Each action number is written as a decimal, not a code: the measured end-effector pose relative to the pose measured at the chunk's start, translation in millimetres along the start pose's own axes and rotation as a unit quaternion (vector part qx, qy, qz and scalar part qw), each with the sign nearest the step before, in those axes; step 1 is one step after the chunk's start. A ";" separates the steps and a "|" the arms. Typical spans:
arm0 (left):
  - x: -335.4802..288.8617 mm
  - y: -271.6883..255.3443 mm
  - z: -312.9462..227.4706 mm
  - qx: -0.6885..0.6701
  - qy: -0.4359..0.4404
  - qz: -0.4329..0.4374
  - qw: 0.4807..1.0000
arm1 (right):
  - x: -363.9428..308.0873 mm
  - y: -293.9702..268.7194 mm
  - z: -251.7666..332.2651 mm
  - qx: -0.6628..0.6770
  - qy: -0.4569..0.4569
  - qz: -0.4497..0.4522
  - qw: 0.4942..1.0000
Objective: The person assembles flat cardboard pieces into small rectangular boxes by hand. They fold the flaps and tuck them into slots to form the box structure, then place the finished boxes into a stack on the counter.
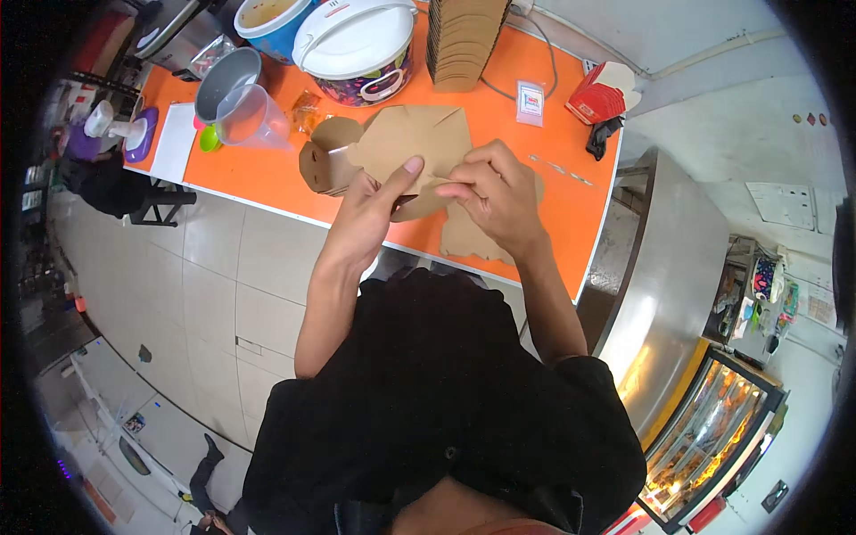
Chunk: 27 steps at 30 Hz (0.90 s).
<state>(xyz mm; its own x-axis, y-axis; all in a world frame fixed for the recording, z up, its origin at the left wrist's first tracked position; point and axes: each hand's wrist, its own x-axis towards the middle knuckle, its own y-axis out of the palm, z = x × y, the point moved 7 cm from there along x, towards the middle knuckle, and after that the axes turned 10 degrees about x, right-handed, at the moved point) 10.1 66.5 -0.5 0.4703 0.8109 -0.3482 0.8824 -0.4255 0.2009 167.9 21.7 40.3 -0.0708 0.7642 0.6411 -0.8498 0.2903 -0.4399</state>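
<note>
A brown cardboard food box (pixel 415 138), partly folded, is between my two hands above the orange table. My left hand (pixel 361 218) grips its near left side, with the thumb lying on top of the card. On the right, the fingers of my right hand (pixel 497 192) pinch the near edge of the same box. Close beside its left end sits another brown box (pixel 328 159), folded into an open shape. Flat brown cardboard (pixel 473 236) lies under my right hand at the table's near edge. My palms hide part of the folds.
A tall stack of brown cartons (pixel 462 45) stands at the back, beside a white-lidded tub (pixel 352 45). To the left are a grey bowl (pixel 230 80) and a clear plastic jug (pixel 254 116). A red carton (pixel 597 94) is at the right corner, near a steel counter (pixel 673 259).
</note>
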 end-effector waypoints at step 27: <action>-13.3 21.2 -20.1 0.188 0.238 0.029 0.953 | -14.2 -7.7 -8.3 0.210 0.257 -0.132 0.934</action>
<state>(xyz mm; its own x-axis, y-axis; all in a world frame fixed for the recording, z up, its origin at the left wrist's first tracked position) 22.2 54.8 26.8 0.5372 0.8340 0.1258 0.8403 -0.5162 -0.1656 179.8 13.4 29.4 0.3381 0.9053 0.2572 -0.9400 0.3381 0.0458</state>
